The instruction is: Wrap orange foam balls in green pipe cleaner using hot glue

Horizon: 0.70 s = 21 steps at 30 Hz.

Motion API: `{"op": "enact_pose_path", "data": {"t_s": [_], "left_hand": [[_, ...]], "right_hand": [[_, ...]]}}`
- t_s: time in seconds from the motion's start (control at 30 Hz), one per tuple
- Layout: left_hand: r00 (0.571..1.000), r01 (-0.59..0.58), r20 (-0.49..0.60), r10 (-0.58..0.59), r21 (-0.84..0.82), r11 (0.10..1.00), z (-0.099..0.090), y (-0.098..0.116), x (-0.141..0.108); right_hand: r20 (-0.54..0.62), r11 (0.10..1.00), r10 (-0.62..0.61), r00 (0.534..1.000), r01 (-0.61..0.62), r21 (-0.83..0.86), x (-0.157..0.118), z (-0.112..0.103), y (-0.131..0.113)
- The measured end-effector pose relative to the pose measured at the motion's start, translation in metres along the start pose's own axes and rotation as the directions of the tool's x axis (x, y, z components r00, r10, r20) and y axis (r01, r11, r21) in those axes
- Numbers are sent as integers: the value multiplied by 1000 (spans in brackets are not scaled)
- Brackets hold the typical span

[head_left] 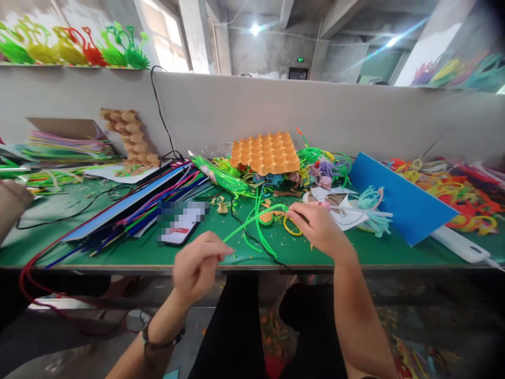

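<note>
A green pipe cleaner stretches slantwise between my two hands. My left hand is closed with its fingers curled, and the lower end of the pipe cleaner runs in behind the fingers. At the upper end, my right hand pinches it between thumb and fingertips. Loose green stems hang or lie below it on the green table. Just under the right fingertips lies a yellow ring, with a small orange and green round piece to its left.
A phone lies left of centre beside a bundle of dark stems. Behind are an orange egg tray and a heap of coloured pieces. A blue board leans at right over a white power strip. A black cable crosses the middle. Another person's arm shows at far left.
</note>
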<state>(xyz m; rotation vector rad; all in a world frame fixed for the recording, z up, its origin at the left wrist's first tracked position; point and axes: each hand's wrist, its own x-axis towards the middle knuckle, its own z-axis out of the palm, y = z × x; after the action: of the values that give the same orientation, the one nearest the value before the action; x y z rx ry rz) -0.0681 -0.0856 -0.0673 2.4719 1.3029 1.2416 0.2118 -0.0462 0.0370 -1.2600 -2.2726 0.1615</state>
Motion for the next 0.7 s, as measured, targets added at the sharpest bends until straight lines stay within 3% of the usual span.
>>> {"op": "enact_pose_path", "data": {"t_s": [0.1, 0.23, 0.43, 0.7], "left_hand": [[982, 180, -98, -161, 232, 956, 31, -23, -3], [938, 316, -249, -241, 330, 890, 52, -53, -14], [905, 361, -365, -218, 391, 847, 62, -66, -10], [901, 394, -338, -270, 382, 836, 61, -66, -8]], "right_hand": [[-20, 1000, 30, 999, -30, 3, -6, -1, 14], [-104, 992, 90, 990, -80, 101, 0, 6, 29], [-131, 990, 85, 988, -68, 127, 19, 27, 44], [-141, 994, 17, 990, -2, 105, 15, 45, 59]]}}
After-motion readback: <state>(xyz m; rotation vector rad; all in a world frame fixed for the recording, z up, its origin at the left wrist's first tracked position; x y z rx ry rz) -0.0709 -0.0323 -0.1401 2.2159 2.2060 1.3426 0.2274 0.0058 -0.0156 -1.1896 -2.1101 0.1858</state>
